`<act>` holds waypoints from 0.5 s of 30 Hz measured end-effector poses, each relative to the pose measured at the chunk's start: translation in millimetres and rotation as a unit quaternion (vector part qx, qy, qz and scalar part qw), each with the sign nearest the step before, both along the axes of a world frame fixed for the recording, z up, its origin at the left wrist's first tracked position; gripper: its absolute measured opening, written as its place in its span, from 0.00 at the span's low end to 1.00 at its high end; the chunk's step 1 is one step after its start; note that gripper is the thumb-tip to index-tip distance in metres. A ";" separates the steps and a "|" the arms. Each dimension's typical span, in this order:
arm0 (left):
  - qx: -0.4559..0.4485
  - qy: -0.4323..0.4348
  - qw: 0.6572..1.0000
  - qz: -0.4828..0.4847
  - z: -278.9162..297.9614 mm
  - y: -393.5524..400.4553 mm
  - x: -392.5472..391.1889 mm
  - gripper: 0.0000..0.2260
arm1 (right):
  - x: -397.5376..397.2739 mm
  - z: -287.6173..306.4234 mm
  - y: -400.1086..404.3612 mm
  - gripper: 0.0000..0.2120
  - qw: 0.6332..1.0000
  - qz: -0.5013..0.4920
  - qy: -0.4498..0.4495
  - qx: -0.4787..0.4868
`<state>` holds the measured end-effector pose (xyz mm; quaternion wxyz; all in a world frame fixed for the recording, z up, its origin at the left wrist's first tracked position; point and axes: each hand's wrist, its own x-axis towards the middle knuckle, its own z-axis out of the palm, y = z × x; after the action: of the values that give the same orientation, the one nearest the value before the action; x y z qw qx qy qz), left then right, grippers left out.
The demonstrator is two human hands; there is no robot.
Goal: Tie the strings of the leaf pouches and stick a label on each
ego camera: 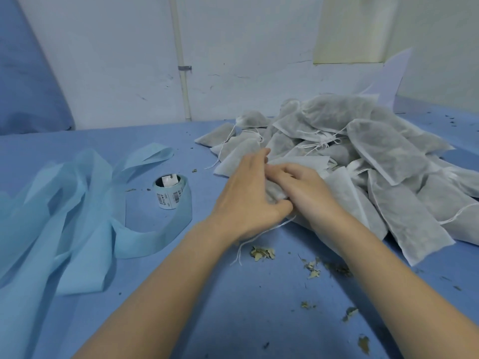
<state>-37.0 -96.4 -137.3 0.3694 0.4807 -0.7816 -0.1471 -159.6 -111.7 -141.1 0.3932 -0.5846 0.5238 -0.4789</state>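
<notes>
At the far left of the counter (77, 320) lies a loose tangle of pale blue backing strip (64, 203), light and floppy. Just right of it stands the label roll (172, 193), barcoded stickers facing near; it looks light enough to tip when a label is peeled, so steadying it would help.

In the middle, the left hand (246, 200) and right hand (308, 193) meet over one leaf pouch (274, 193), fingers (282, 174) curled around its gathered neck, both hands gripping it. A thin white string (259, 235) trails from under the left hand toward the near side.

The pouch is soft, thin non-woven fabric filled with dried leaf, so it probably weighs little, crushes easily and sheds crumbs; the neck, where the drawstring runs, seems the place to hold. The string is fine and likely slips, needing a firm pinch.

To the right and far, the heaped pouches (375, 156) overlap loosely. Leaf crumbs (261, 253) lie on the near counter.
</notes>
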 end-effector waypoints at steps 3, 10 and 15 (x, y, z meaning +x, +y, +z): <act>0.065 0.050 0.996 -0.021 -1.8 -6.5 0.8 0.38 | -1.5 2.9 2.5 0.16 1.000 0.015 -0.010 0.002; 0.009 -0.063 0.995 0.070 -3.6 -7.4 14.2 0.26 | -6.4 -0.2 -1.2 0.12 0.997 -0.050 0.000 -0.054; 0.046 0.029 0.998 0.013 -2.8 -2.1 4.5 0.18 | -4.0 0.1 1.1 0.04 0.996 0.001 -0.057 -0.063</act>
<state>-32.4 -98.5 -140.0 0.3714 0.5030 -0.7565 -0.1915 -163.6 -110.7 -141.0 0.3852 -0.5809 0.4687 -0.5427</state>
